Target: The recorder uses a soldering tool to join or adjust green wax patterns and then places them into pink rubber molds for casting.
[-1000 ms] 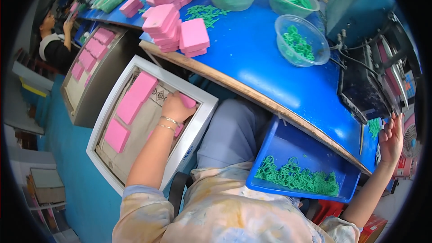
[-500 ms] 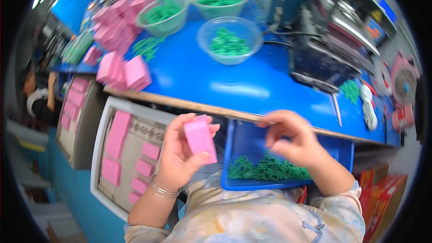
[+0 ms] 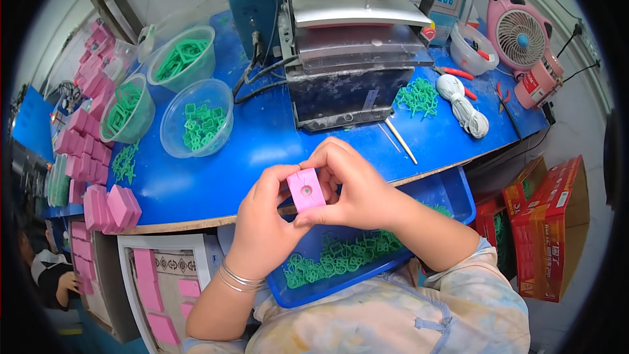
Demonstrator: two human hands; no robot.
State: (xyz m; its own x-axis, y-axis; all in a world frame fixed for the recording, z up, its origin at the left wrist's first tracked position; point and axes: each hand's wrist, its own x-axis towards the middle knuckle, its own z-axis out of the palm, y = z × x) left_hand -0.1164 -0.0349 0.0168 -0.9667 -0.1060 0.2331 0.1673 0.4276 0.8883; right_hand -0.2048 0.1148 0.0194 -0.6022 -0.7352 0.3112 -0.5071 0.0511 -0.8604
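Note:
Between both hands, in front of my chest, is a small pink block (image 3: 306, 191) with a round hole in the face turned up and a thin line above it. My left hand (image 3: 265, 213) closes on its left side, thumb low. From the right, my right hand (image 3: 350, 183) grips it with bent fingers behind and the thumb at its lower edge. Under my hands and right forearm sits a blue tray (image 3: 295, 298) holding many small green open-shaped pieces (image 3: 341, 255). The forearm hides part of the tray.
On the blue table (image 3: 216, 183) stand a dark press-like machine (image 3: 354, 85), a clear bowl of green pieces (image 3: 196, 147), pliers (image 3: 455, 73), white cord (image 3: 465, 108) and a pink fan (image 3: 521, 36). Pink blocks (image 3: 85, 151) are piled left. Red cartons (image 3: 544, 236) stand right. Another person's hand (image 3: 67, 283) shows far left.
My right hand has come from above the tray to the block and now grips it together with my left. The block's holed face has turned into sight. The view has swung right.

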